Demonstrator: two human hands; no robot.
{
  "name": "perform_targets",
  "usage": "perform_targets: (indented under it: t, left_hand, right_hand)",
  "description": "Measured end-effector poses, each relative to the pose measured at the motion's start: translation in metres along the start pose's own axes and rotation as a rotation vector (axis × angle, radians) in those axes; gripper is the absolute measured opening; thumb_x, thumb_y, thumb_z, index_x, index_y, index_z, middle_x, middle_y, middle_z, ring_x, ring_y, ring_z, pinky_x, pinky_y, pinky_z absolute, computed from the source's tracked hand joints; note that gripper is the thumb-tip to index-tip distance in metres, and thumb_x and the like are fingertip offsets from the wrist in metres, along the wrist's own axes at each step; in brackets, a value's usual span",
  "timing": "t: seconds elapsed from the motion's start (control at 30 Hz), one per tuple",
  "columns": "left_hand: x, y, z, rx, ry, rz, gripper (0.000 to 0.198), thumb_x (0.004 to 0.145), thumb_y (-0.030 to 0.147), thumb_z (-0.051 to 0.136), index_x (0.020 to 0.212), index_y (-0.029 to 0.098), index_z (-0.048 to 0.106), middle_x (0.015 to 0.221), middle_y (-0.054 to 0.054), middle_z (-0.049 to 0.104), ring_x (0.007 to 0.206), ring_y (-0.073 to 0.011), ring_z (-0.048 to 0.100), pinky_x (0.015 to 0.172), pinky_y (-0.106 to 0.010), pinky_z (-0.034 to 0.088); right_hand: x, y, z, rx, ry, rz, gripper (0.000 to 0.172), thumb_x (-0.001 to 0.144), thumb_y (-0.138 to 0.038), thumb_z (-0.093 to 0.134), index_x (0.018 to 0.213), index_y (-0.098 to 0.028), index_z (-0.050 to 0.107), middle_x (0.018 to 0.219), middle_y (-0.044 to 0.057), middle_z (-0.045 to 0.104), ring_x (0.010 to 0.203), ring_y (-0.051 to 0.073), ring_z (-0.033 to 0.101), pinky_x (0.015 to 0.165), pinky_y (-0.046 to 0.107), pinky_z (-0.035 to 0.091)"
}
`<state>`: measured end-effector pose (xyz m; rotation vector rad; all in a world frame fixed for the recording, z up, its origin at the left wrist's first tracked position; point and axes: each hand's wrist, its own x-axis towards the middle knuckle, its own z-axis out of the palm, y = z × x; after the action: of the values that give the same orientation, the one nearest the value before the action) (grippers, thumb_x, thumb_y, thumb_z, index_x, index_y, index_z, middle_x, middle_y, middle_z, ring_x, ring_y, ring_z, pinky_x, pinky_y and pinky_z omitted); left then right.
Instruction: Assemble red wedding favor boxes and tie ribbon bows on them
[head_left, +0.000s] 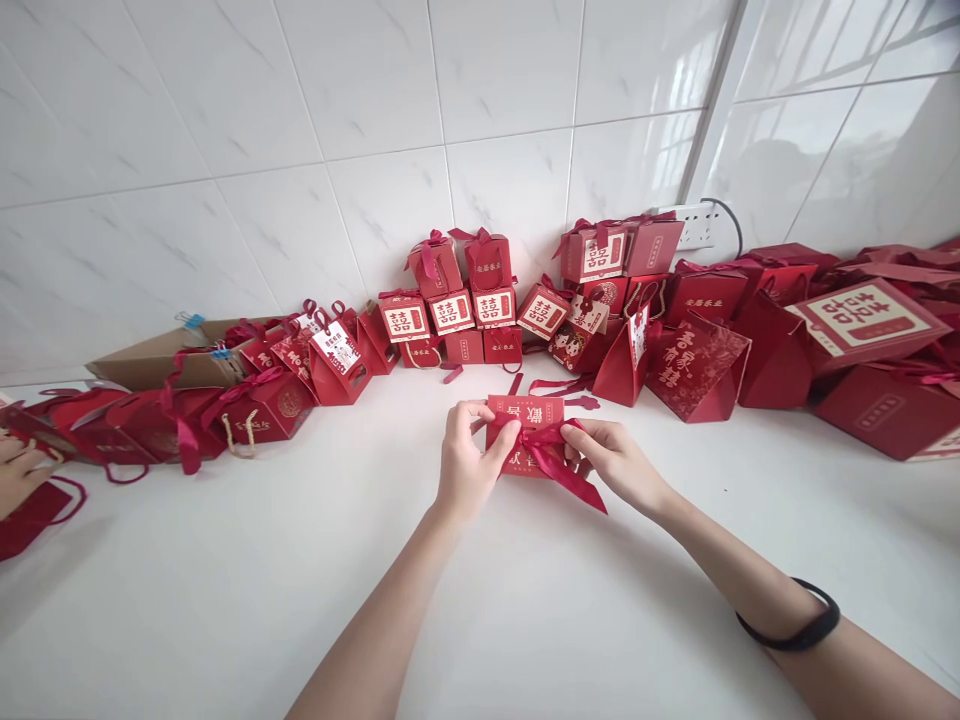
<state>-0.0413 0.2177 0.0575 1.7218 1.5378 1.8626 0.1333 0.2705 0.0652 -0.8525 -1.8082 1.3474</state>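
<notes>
A small red gift box (534, 408) with pale lettering lies on the white table in front of me. A dark red ribbon (559, 468) crosses its top in a bow, one tail hanging toward me over the near edge. My left hand (474, 455) grips the box's left side, thumb on the ribbon and fingers curled behind. My right hand (611, 455) pinches the ribbon's loop at the right side of the box. Loose ribbon pieces (562, 390) lie just behind the box.
Red gift boxes (452, 312) are stacked against the tiled wall. Bigger boxes (701, 365) crowd the right side; more boxes with handles (281, 405) stand left, before an open cardboard box (142, 355). At the far left edge another person's hand (19, 465) is near a red box. A power strip (697, 225) sits behind.
</notes>
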Motion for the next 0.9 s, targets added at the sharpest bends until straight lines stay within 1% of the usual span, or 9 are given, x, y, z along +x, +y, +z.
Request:
perform_targets:
  t: [0.1,0.17,0.23,0.33,0.47,0.57,0.67,0.77,0.9]
  left_hand:
    - [0.005,0.002,-0.006,0.013,-0.068,-0.03,0.023,0.08,0.027,0.058,0.102,0.021,0.052,0.092,-0.004,0.056,0.092,-0.0156,0.057,0.087,-0.034,0.052]
    - [0.009,0.002,-0.011,0.033,-0.16,0.018,0.02,0.079,0.024,0.055,0.099,0.021,0.058,0.093,-0.005,0.057,0.094,-0.0165,0.057,0.086,-0.033,0.052]
    - [0.011,0.003,-0.015,0.025,-0.219,0.038,0.012,0.078,0.022,0.055,0.089,0.02,0.061,0.094,-0.006,0.058,0.096,-0.0176,0.057,0.084,-0.032,0.053]
    - [0.012,0.005,-0.019,-0.027,-0.233,-0.024,0.008,0.076,0.024,0.056,0.082,0.019,0.057,0.094,-0.006,0.057,0.095,-0.0184,0.057,0.083,-0.032,0.052]
    - [0.014,0.013,-0.021,-0.016,-0.294,-0.159,0.017,0.075,0.034,0.059,0.074,0.019,0.051,0.086,-0.004,0.056,0.09,-0.0193,0.057,0.078,-0.032,0.049]
    - [0.015,0.018,-0.023,-0.009,-0.333,-0.243,0.022,0.076,0.038,0.058,0.07,0.019,0.048,0.081,-0.002,0.055,0.083,-0.0175,0.055,0.073,-0.029,0.046]
    - [0.016,0.017,-0.024,-0.062,-0.37,-0.247,0.019,0.074,0.036,0.058,0.072,0.019,0.052,0.083,-0.002,0.053,0.08,-0.0158,0.053,0.069,-0.026,0.042]
    - [0.017,0.016,-0.024,-0.093,-0.372,-0.248,0.023,0.078,0.039,0.053,0.069,0.018,0.053,0.081,-0.001,0.05,0.076,-0.0144,0.05,0.068,-0.026,0.039]
    - [0.019,0.014,-0.023,-0.115,-0.363,-0.312,0.022,0.074,0.037,0.056,0.066,0.017,0.05,0.075,0.0,0.049,0.072,-0.0136,0.048,0.069,-0.026,0.037]
  right_hand:
    - [0.001,0.002,-0.001,0.026,0.011,0.011,0.05,0.076,-0.063,0.051,0.058,-0.017,0.046,0.059,-0.002,0.048,0.053,0.01,0.048,0.051,0.024,0.042]
    - [0.002,0.003,-0.003,0.039,0.034,0.015,0.051,0.074,-0.065,0.053,0.058,-0.016,0.047,0.06,-0.001,0.049,0.054,0.01,0.048,0.05,0.024,0.041]
    - [0.003,0.004,-0.004,0.038,0.057,0.016,0.051,0.073,-0.065,0.053,0.058,-0.016,0.048,0.061,-0.001,0.049,0.055,0.01,0.048,0.051,0.024,0.041]
    - [0.003,0.005,-0.005,0.028,0.073,0.022,0.052,0.073,-0.065,0.053,0.059,-0.016,0.049,0.061,-0.001,0.05,0.054,0.01,0.048,0.051,0.025,0.041]
    - [0.004,0.006,-0.006,0.013,0.077,0.01,0.051,0.074,-0.065,0.053,0.059,-0.016,0.05,0.062,-0.001,0.051,0.055,0.01,0.048,0.052,0.025,0.041]
    - [0.003,0.005,-0.005,0.011,0.077,-0.001,0.052,0.074,-0.065,0.052,0.059,-0.015,0.051,0.063,0.0,0.052,0.057,0.011,0.049,0.053,0.025,0.041]
    - [0.003,0.005,-0.005,0.022,0.074,0.003,0.053,0.073,-0.066,0.053,0.059,-0.015,0.051,0.062,0.0,0.052,0.057,0.011,0.049,0.052,0.024,0.042]
    - [0.003,0.005,-0.005,0.034,0.078,0.011,0.054,0.07,-0.068,0.055,0.058,-0.015,0.05,0.061,0.0,0.051,0.055,0.01,0.049,0.05,0.024,0.041]
    - [0.004,0.005,-0.005,0.041,0.081,0.013,0.058,0.069,-0.072,0.053,0.057,-0.015,0.051,0.061,0.0,0.051,0.056,0.011,0.05,0.05,0.023,0.043]
